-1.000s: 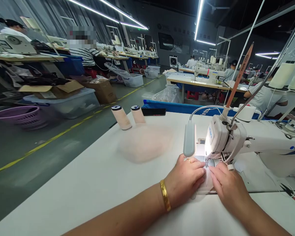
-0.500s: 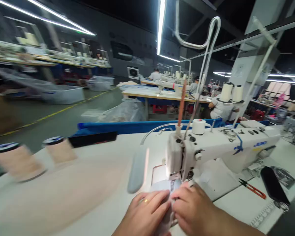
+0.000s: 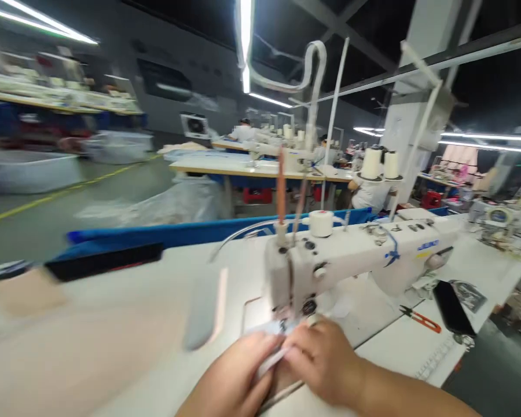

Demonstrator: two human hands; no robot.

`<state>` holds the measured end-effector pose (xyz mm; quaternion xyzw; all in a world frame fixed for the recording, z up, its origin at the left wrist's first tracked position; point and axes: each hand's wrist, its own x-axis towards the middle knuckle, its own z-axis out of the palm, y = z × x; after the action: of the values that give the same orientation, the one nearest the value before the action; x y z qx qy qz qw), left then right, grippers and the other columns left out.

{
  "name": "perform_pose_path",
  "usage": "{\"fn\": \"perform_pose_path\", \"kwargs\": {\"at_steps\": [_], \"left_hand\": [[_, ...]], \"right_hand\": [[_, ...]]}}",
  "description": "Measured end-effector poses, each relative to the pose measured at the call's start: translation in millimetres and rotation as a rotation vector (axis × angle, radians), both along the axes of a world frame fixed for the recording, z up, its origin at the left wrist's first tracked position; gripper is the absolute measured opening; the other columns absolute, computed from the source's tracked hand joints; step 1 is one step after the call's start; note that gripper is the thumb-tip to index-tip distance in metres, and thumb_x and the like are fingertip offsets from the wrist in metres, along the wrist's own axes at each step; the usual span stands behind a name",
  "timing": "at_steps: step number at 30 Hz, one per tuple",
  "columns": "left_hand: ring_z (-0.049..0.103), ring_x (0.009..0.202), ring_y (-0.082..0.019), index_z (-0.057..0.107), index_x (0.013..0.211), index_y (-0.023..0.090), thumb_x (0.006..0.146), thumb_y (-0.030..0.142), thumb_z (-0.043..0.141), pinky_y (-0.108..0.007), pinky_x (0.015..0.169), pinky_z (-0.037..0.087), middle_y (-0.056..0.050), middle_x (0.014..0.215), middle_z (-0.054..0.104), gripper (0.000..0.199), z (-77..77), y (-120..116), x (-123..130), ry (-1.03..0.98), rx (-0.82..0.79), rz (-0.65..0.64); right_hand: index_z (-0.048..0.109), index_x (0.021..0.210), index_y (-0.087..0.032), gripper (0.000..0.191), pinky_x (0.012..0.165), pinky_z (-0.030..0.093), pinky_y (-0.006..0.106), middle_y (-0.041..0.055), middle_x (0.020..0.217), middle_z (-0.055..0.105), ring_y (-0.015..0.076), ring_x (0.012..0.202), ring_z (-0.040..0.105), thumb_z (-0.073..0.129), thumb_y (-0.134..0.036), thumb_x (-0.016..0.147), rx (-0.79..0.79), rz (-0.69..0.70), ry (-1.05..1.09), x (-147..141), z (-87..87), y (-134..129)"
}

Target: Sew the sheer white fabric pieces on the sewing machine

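Just in front of the needle area of a white sewing machine (image 3: 351, 249), both hands are close together on a pale piece of fabric (image 3: 270, 362). My left hand (image 3: 234, 373) has its fingers closed on the near part of the fabric, with the thumb below. My right hand (image 3: 321, 356) pinches the fabric's right edge, close to the presser foot (image 3: 282, 325). The far end of the cloth reaches under the foot. Motion blur and the fingers hide part of the fabric.
Orange-handled thread snips (image 3: 421, 318), a black phone (image 3: 454, 310) and a clear ruler (image 3: 434, 359) lie right of the machine. Left are a grey strip (image 3: 202, 313), a blurred peach cloth (image 3: 91, 347) and a black tray (image 3: 106, 263). A seated person (image 3: 369, 194) is beyond.
The camera view has turned right, so the machine and table appear further left. My left hand's fingers, flat on the fabric before, are now curled around it. My right hand stays beside the foot.
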<state>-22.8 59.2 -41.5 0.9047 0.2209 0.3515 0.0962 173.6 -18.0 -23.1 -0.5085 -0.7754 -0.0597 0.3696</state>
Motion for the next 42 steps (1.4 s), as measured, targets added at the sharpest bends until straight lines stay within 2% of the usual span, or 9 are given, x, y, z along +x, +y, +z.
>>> {"fn": "perform_pose_path", "kwargs": {"at_steps": [3, 6, 12, 18, 21, 25, 30, 33, 42], "left_hand": [[0.069, 0.085, -0.021, 0.074, 0.094, 0.024, 0.086, 0.015, 0.046, -0.028, 0.078, 0.057, -0.003, 0.090, 0.073, 0.030, 26.1, -12.1, 5.2, 0.157, -0.171, 0.023], [0.065, 0.077, -0.017, 0.072, 0.081, 0.021, 0.086, 0.014, 0.048, -0.024, 0.070, 0.052, -0.003, 0.080, 0.065, 0.026, 36.5, -12.3, 9.2, 0.182, -0.258, 0.019], [0.055, 0.068, -0.016, 0.070, 0.072, 0.020, 0.092, 0.017, 0.052, -0.025, 0.062, 0.045, -0.001, 0.074, 0.053, 0.026, 32.1, -13.7, 8.6, 0.171, -0.242, 0.061], [0.059, 0.088, -0.022, 0.074, 0.088, 0.021, 0.085, 0.010, 0.058, -0.035, 0.077, 0.045, -0.006, 0.096, 0.068, 0.020, 23.7, -28.0, -0.6, 0.130, -0.042, -0.036], [0.061, 0.088, -0.020, 0.070, 0.093, 0.021, 0.079, 0.003, 0.058, -0.037, 0.084, 0.043, -0.002, 0.097, 0.073, 0.025, 19.3, -37.4, -5.9, 0.139, 0.000, -0.103], [0.061, 0.079, -0.019, 0.066, 0.090, 0.020, 0.079, 0.003, 0.056, -0.037, 0.080, 0.041, -0.002, 0.092, 0.074, 0.023, 18.0, -41.7, -7.6, 0.164, 0.025, -0.106], [0.062, 0.080, -0.019, 0.065, 0.089, 0.020, 0.075, 0.003, 0.058, -0.038, 0.082, 0.042, -0.002, 0.094, 0.075, 0.024, 17.4, -38.3, -6.8, 0.170, 0.028, -0.092], [0.063, 0.081, -0.020, 0.065, 0.089, 0.020, 0.079, 0.005, 0.058, -0.039, 0.083, 0.042, -0.003, 0.094, 0.075, 0.019, 16.1, -34.8, -6.5, 0.157, 0.042, -0.081], [0.068, 0.096, -0.022, 0.067, 0.097, 0.020, 0.087, 0.006, 0.059, -0.038, 0.088, 0.044, -0.005, 0.105, 0.076, 0.019, 20.7, -27.8, -6.6, 0.167, 0.098, -0.100]], "right_hand": [[0.064, 0.091, -0.024, 0.024, 0.075, 0.047, 0.029, 0.0020, 0.085, 0.072, 0.0203, 0.081, 0.065, 0.044, -0.026, 0.104, -0.093, 0.017, 0.131, 1.9, 9.8, -9.5], [0.065, 0.092, -0.024, 0.023, 0.069, 0.046, 0.028, 0.0012, 0.080, 0.069, 0.0196, 0.075, 0.063, 0.046, -0.026, 0.106, -0.181, 0.048, 0.223, 3.5, 10.9, -10.7], [0.065, 0.091, -0.026, 0.026, 0.062, 0.044, 0.028, -0.0003, 0.075, 0.066, 0.0196, 0.068, 0.060, 0.046, -0.035, 0.106, -0.283, -0.005, 0.239, 7.5, 6.7, -14.5], [0.058, 0.088, -0.024, 0.024, 0.070, 0.042, 0.031, 0.0010, 0.080, 0.064, 0.0196, 0.074, 0.056, 0.043, -0.017, 0.105, -0.263, 0.228, -0.109, 17.8, 7.4, -21.1], [0.053, 0.082, -0.022, 0.023, 0.069, 0.039, 0.031, 0.0012, 0.081, 0.060, 0.0199, 0.076, 0.052, 0.045, -0.010, 0.100, -0.262, 0.264, -0.228, 19.1, 11.1, -26.6], [0.053, 0.084, -0.022, 0.022, 0.069, 0.037, 0.031, 0.0012, 0.082, 0.060, 0.0201, 0.078, 0.051, 0.046, -0.005, 0.096, -0.275, 0.254, -0.247, 19.0, 15.1, -30.2], [0.056, 0.088, -0.022, 0.021, 0.070, 0.038, 0.032, 0.0016, 0.084, 0.062, 0.0201, 0.078, 0.054, 0.047, -0.005, 0.096, -0.281, 0.249, -0.258, 19.3, 15.1, -29.1], [0.058, 0.088, -0.022, 0.022, 0.069, 0.038, 0.032, 0.0019, 0.084, 0.062, 0.0204, 0.077, 0.055, 0.046, -0.006, 0.097, -0.268, 0.228, -0.271, 19.4, 13.1, -26.7], [0.062, 0.099, -0.023, 0.027, 0.069, 0.043, 0.033, 0.0042, 0.087, 0.065, 0.0213, 0.077, 0.059, 0.042, -0.005, 0.099, -0.204, 0.214, -0.270, 20.9, 7.2, -20.3]]}}
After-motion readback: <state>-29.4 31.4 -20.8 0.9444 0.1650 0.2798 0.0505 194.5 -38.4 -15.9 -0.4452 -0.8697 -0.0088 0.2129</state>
